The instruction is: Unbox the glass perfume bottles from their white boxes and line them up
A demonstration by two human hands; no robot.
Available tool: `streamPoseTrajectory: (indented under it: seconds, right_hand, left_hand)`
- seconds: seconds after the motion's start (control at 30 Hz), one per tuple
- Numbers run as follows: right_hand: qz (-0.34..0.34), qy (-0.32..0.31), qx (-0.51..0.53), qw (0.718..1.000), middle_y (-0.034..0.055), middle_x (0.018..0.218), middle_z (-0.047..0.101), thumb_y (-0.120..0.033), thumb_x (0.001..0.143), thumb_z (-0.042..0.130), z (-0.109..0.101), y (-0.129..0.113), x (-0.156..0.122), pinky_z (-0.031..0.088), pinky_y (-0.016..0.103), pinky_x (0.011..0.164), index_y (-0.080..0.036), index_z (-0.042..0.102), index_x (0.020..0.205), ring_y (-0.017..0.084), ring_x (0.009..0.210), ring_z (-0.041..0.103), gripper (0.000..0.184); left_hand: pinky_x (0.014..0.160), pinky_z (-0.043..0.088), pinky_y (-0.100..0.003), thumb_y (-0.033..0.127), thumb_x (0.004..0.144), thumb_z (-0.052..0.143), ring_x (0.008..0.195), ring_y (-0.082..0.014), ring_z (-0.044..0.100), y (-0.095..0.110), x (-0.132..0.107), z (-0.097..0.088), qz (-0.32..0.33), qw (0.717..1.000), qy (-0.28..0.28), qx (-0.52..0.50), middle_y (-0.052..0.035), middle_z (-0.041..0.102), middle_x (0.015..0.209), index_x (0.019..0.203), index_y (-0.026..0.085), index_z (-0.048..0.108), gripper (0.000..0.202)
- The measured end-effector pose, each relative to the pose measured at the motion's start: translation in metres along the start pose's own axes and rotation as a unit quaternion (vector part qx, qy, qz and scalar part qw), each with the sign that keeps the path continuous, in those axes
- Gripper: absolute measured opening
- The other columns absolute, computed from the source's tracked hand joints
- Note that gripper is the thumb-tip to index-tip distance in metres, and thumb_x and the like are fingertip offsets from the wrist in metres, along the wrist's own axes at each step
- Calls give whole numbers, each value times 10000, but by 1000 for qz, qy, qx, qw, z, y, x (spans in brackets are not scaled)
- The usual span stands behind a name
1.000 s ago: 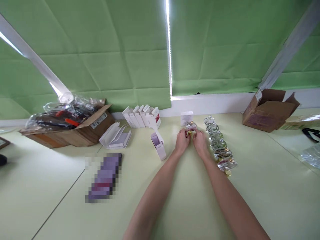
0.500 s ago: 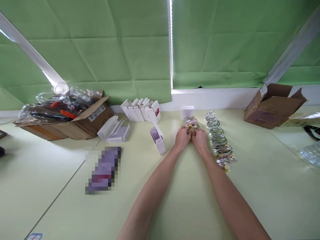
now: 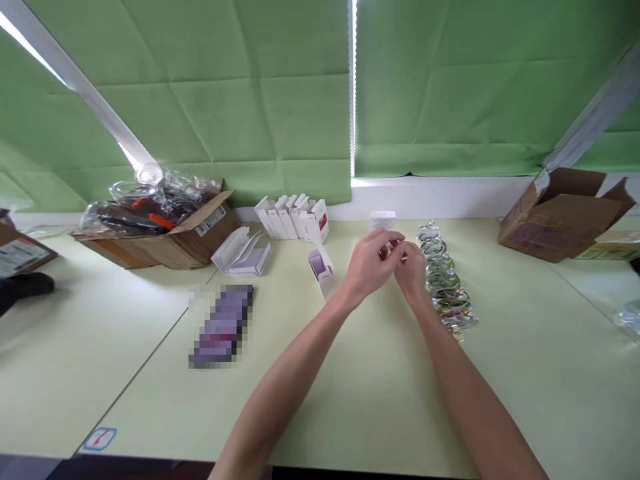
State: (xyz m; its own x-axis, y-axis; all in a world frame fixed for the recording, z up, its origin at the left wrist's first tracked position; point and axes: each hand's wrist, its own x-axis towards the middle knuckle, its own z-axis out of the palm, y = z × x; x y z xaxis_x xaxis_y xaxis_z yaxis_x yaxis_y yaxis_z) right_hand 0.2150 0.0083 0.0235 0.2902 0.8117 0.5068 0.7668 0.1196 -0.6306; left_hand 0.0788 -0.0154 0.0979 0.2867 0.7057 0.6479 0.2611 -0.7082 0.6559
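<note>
Raised a little over the table, my left hand (image 3: 371,261) and my right hand (image 3: 411,267) meet with bent, closed fingers around a small glass bottle (image 3: 385,253). Only gold and reddish glints of it show; the fingers cover the rest. Just right of my right hand, several clear, shiny oval bottles (image 3: 443,277) lie in a row, a gold cap (image 3: 457,335) at the near end. Behind the hands stands a small white box (image 3: 383,220) with printing. An open white carton (image 3: 326,283) with a lilac inside is left of my left hand, its flap up.
Several slim white boxes (image 3: 287,222) stand by the wall, beside an opened white box (image 3: 245,255). A carton of plastic-wrapped goods (image 3: 160,240) is at left, above a pixelated purple item (image 3: 223,327). An open brown carton (image 3: 560,217) stands at right. Far left is a dark sleeve (image 3: 25,288).
My hands have lifted off the table and turned, the left now partly over the right. The bottle seen behind them is now mostly hidden. The view has shifted left, showing the table's front edge.
</note>
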Motion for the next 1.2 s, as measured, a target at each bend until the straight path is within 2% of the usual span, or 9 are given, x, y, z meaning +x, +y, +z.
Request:
streamPoseTrajectory:
  seconds: [0.1, 0.17, 0.27, 0.33, 0.47, 0.63, 0.87, 1.0, 1.2]
  right_hand:
    - [-24, 11, 38, 999, 135, 1126, 722, -282, 948, 420, -10, -12, 3, 538, 345, 831, -154, 719, 1084, 207, 868, 657, 353]
    - [-33, 17, 63, 997, 130, 1091, 736, -309, 941, 441, -16, -21, 3, 552, 342, 792, -156, 728, 1064, 201, 814, 660, 347]
    - [-36, 12, 116, 993, 118, 1012, 755, -335, 911, 483, -24, -34, 0, 571, 344, 734, -152, 745, 1020, 197, 758, 665, 337]
    - [-27, -16, 152, 988, 112, 968, 757, -350, 889, 506, -27, -42, -3, 582, 345, 680, -151, 753, 992, 198, 731, 665, 333]
    - [-7, -74, 197, 977, 103, 948, 757, -383, 869, 532, -28, -58, -10, 599, 356, 622, -158, 755, 966, 197, 713, 665, 332]
    - [-43, -120, 226, 966, 118, 1068, 745, -390, 882, 562, -40, -83, -25, 619, 338, 640, -159, 738, 1024, 205, 825, 685, 323]
    - [-169, -210, 120, 956, 75, 1302, 665, -345, 944, 534, -73, -87, -76, 573, 412, 929, -267, 745, 1029, 254, 1149, 653, 240]
    - [-138, -150, 24, 979, 113, 1265, 689, -386, 968, 484, -68, -63, -90, 559, 464, 908, -234, 762, 925, 304, 1141, 659, 320]
    - [-64, -217, 46, 973, 70, 1166, 734, -439, 935, 555, -60, -61, -85, 551, 416, 892, -254, 737, 870, 277, 1100, 674, 267]
  left_hand:
    - [630, 524, -241, 332, 952, 594, 751, -120, 629, 26, -3, -49, 73, 995, 68, 7, -26, 691, 920, 986, 238, 700, 145]
    - [693, 541, -254, 359, 947, 602, 819, -130, 641, 21, -11, -81, 66, 988, 133, 51, -23, 682, 972, 997, 247, 690, 150]
    - [935, 526, -354, 448, 914, 632, 1050, -195, 635, -13, -33, -118, -27, 977, 174, 119, -59, 651, 1168, 1142, 253, 643, 300]
    - [1079, 444, -452, 519, 816, 723, 1268, -275, 543, -44, -51, -129, -127, 977, 106, 136, -106, 552, 1389, 1358, 261, 501, 640]
    - [1189, 306, -519, 509, 588, 884, 1479, -373, 298, -87, -84, -121, -233, 967, -33, 99, -188, 308, 1588, 1532, 221, 218, 1191]
    - [1105, 425, -433, 381, 726, 784, 1315, -293, 515, -80, -93, -99, -229, 969, -69, 55, -129, 547, 1376, 1418, 237, 348, 831]
    - [1022, 484, -458, 159, 652, 711, 1236, -327, 546, -39, -104, -85, -71, 957, -104, 260, -129, 543, 1313, 1359, 253, 400, 778]
    - [1009, 489, -467, 153, 666, 679, 1196, -326, 561, -31, -109, -78, -18, 942, -121, 314, -148, 551, 1305, 1338, 198, 401, 728]
    - [1033, 469, -477, 147, 713, 650, 1217, -332, 558, -23, -111, -73, 59, 938, -115, 322, -153, 577, 1312, 1378, 195, 354, 730]
